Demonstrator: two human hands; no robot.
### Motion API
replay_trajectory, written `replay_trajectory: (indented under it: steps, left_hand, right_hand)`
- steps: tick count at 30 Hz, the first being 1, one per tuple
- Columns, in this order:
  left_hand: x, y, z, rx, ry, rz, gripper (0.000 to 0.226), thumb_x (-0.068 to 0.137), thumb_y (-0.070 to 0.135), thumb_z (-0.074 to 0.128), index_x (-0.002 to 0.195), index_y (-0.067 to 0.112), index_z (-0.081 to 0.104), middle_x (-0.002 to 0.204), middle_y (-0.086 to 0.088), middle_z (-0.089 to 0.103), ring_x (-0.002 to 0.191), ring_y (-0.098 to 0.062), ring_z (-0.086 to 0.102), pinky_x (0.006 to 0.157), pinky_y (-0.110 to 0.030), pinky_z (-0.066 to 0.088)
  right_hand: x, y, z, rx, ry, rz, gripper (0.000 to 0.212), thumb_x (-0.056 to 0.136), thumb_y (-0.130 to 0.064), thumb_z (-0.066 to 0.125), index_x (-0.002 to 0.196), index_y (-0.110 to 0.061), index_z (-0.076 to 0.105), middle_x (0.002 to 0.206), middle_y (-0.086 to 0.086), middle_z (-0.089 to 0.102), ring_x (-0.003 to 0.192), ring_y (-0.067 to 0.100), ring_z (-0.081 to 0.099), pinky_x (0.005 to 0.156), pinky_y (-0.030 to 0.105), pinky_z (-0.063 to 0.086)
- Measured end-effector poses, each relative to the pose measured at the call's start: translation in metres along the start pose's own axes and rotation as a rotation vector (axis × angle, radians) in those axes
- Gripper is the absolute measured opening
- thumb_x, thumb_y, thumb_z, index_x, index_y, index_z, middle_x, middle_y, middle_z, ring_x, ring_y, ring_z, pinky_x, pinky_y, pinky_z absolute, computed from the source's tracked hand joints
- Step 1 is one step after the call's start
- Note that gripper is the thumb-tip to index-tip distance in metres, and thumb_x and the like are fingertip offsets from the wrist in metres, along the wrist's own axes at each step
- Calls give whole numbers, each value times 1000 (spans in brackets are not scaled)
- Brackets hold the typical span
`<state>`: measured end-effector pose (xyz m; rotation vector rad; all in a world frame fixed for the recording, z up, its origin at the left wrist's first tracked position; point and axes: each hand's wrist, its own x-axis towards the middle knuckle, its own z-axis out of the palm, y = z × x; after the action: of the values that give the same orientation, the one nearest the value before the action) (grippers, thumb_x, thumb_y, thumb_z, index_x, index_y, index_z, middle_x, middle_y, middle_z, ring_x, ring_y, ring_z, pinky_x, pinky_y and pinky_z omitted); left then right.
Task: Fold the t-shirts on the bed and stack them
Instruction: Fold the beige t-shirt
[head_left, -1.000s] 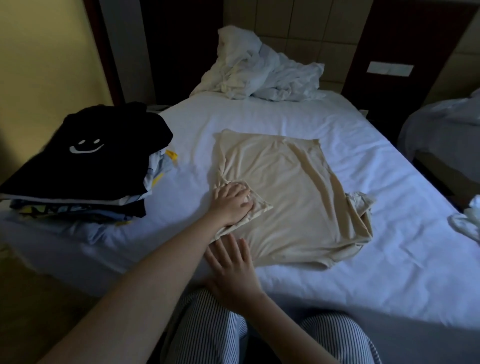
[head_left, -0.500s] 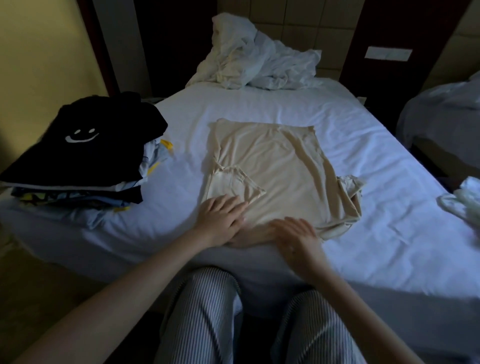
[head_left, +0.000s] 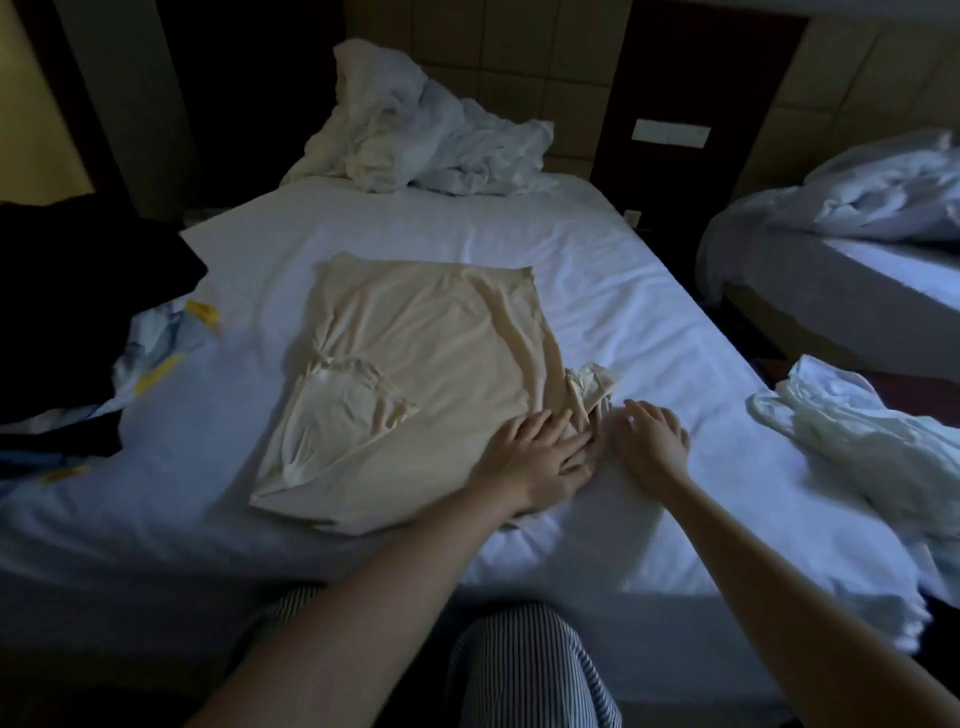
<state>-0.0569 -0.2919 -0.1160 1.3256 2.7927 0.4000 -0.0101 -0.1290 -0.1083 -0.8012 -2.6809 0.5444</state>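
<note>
Beige t-shirt (head_left: 426, 353), near the front edge of the bed (head_left: 623, 291), lies pinned at its near corner by the flat left hand (head_left: 540, 457), with the right hand (head_left: 649, 441) spread just beside it, and the bunched sleeve (head_left: 592, 384) beyond may crumple into the fold.

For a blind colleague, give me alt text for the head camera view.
A person's left hand presses flat on the near right corner of a half-folded beige t-shirt on a white bed; the right hand is open just beside it. A dark pile of clothes sits at left.
</note>
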Motion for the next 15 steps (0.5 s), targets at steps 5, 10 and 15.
replay_trajectory:
  steps: [5,10,15]
  left_hand:
    - [0,-4,10,65,23,29,79,78,73,2,149,41,13,160,5,9,145,-14,8,117,-34,3]
    - [-2,-7,9,69,61,64,85,70,76,-1,148,44,13,159,6,11,145,-15,11,117,-34,7]
    - [-6,-6,6,125,28,105,79,72,79,7,145,51,3,160,5,9,146,-19,7,116,-37,5]
  right_hand:
    - [21,-7,11,81,100,11,25,89,-44,51,101,-28,67,118,-7,59,121,18,39,98,36,23]
    - [0,9,5,717,523,372,20,92,-19,52,101,-4,62,100,15,61,100,26,54,81,27,33]
    - [-14,24,4,688,583,440,26,79,-7,42,100,-4,57,111,23,57,112,34,48,99,31,28]
